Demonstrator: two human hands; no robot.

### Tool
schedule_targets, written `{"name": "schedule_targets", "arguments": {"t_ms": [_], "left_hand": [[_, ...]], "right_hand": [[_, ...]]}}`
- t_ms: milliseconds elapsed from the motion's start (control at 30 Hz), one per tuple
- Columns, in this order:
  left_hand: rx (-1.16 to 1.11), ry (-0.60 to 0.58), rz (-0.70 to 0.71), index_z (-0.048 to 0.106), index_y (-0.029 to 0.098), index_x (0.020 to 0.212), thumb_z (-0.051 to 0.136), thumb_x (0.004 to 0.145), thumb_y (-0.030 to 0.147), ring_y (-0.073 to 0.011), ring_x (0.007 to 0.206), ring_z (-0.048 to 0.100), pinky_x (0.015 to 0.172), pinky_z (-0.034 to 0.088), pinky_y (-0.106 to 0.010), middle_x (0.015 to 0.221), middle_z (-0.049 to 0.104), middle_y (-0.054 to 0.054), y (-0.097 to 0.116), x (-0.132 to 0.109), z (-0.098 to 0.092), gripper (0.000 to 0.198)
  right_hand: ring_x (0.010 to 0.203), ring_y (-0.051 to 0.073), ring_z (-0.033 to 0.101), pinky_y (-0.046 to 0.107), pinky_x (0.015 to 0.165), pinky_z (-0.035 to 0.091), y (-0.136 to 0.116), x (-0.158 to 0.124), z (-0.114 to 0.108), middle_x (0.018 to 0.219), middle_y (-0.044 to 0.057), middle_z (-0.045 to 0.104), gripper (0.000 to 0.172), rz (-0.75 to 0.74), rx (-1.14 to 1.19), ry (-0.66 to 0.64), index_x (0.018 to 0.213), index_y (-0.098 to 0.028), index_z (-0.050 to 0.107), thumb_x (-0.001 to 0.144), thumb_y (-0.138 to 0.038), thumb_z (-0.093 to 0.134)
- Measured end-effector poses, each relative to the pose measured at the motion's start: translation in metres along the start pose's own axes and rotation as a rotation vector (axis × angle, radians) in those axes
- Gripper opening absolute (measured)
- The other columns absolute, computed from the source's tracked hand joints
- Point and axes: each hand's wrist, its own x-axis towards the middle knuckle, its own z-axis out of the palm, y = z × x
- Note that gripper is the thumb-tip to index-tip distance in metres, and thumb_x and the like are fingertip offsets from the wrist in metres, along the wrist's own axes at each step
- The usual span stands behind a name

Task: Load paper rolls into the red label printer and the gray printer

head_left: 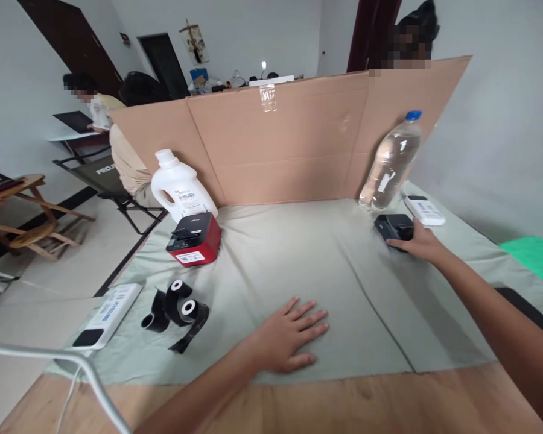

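My left hand lies flat, palm down and fingers spread, on the grey-green cloth, holding nothing. Over on the right, my right hand grips a small black box-shaped device from its near right side, thumb in front. The device's underside is hidden, so I cannot tell whether it touches the cloth. Behind it a clear bottle with a blue cap leans to the right. A white device with a dark panel lies just beyond my right hand.
A red and black device stands before a white jug at the left. Nearer are black rolls with white cores and a white power strip-like device. A cardboard screen closes the back. A white tube crosses the lower left.
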Motion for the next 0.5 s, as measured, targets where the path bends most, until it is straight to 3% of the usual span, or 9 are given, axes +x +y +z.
{"name": "schedule_targets", "arguments": {"t_ms": [133, 267, 367, 500], "left_hand": [[-0.026, -0.003, 0.002, 0.015, 0.029, 0.165, 0.035, 0.103, 0.060, -0.0282, 0.160, 0.013, 0.130, 0.005, -0.052, 0.170, 0.022, -0.005, 0.002, -0.006, 0.003, 0.072], [-0.007, 0.022, 0.007, 0.017, 0.028, 0.165, 0.037, 0.102, 0.060, -0.0286, 0.159, 0.016, 0.130, 0.008, -0.053, 0.169, 0.025, -0.006, 0.003, -0.006, 0.005, 0.073], [-0.009, 0.029, 0.014, 0.019, 0.027, 0.164, 0.036, 0.102, 0.061, -0.0288, 0.159, 0.016, 0.130, 0.008, -0.053, 0.169, 0.026, -0.006, 0.002, -0.005, 0.007, 0.073], [-0.030, 0.041, 0.013, 0.017, 0.028, 0.164, 0.036, 0.102, 0.061, -0.0292, 0.159, 0.016, 0.130, 0.008, -0.053, 0.169, 0.025, -0.004, 0.001, -0.006, 0.008, 0.073]], "right_hand": [[0.128, 0.048, 0.053, 0.054, 0.095, 0.047, -0.013, -0.016, 0.006, 0.142, 0.033, 0.048, 0.128, 0.138, -0.084, -0.052, 0.161, -0.010, 0.020, 0.059, -0.051, 0.086], [0.127, 0.046, 0.051, 0.053, 0.099, 0.045, -0.043, -0.040, 0.006, 0.135, 0.029, 0.048, 0.124, 0.150, -0.081, 0.039, 0.159, -0.007, 0.021, 0.061, -0.051, 0.083], [0.125, 0.045, 0.050, 0.053, 0.103, 0.043, -0.089, -0.072, 0.019, 0.132, 0.025, 0.047, 0.127, 0.059, -0.049, 0.081, 0.160, -0.008, 0.019, 0.060, -0.054, 0.083], [0.114, 0.040, 0.053, 0.053, 0.101, 0.044, -0.172, -0.127, 0.060, 0.123, 0.019, 0.049, 0.119, -0.137, 0.066, 0.056, 0.160, -0.012, 0.021, 0.066, -0.056, 0.077]]}}
